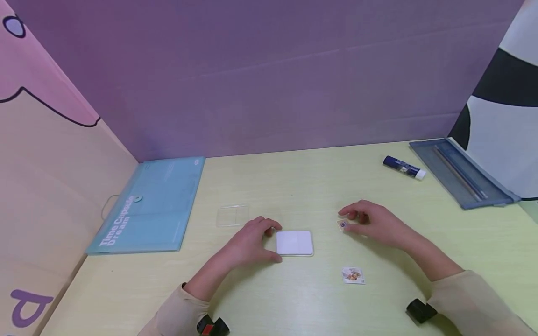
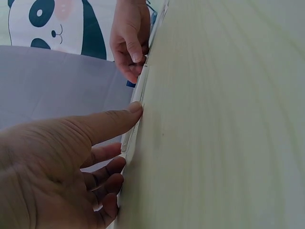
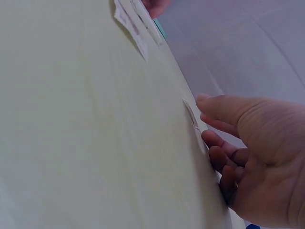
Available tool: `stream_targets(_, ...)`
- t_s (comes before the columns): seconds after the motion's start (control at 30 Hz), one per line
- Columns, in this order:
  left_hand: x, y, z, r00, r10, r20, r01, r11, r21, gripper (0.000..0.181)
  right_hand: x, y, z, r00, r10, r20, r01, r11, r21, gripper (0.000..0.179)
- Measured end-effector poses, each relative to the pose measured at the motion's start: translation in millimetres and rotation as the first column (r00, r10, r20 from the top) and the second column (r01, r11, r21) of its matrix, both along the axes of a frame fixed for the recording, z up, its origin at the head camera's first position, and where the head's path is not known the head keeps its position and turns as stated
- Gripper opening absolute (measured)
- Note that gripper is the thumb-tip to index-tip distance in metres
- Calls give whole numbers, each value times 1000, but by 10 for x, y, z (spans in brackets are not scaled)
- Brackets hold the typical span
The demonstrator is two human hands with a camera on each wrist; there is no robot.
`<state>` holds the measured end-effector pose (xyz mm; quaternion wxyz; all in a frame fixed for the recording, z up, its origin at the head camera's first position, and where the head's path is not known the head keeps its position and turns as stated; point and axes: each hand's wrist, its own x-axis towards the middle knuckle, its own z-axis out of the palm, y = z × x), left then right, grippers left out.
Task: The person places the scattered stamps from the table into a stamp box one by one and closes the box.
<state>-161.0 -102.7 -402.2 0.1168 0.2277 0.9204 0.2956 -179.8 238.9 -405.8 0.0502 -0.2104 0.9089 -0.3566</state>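
My left hand [image 1: 254,241] holds a flat white case [image 1: 294,243] with rounded corners by its left side, thumb at the near corner and fingers at the far one. The left wrist view shows this case [image 2: 139,90] edge-on, at the thumb tip. Over a small picture paper [image 1: 342,224], stamp-like and lying on the table, my right hand [image 1: 374,224] has its fingers loosely bent. Its thumb partly covers the paper, which looks slightly curled [image 3: 191,114] in the right wrist view. Nearer me lies another picture paper [image 1: 353,275] with a white border.
A clear plastic lid [image 1: 232,216] lies beyond my left hand. The blue document folder [image 1: 157,205] is at the left. At the back right are a dark blue glue stick [image 1: 403,167] and a translucent blue pouch [image 1: 462,175] with pencils inside. Cloth walls [image 1: 277,93] border the table.
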Motion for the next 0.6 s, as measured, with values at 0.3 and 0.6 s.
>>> stream_targets(0.3, -15, 20, -2, 999, 21, 28, -22, 1000, 17, 60, -1, -24, -30, 1000, -8, -4, 8, 1000, -4, 30)
stream_targets(0.6, -21, 26, -23, 999, 13, 30, -14, 1000, 13, 59, 16, -25, -46, 1000, -31, -3, 31, 999, -19, 24)
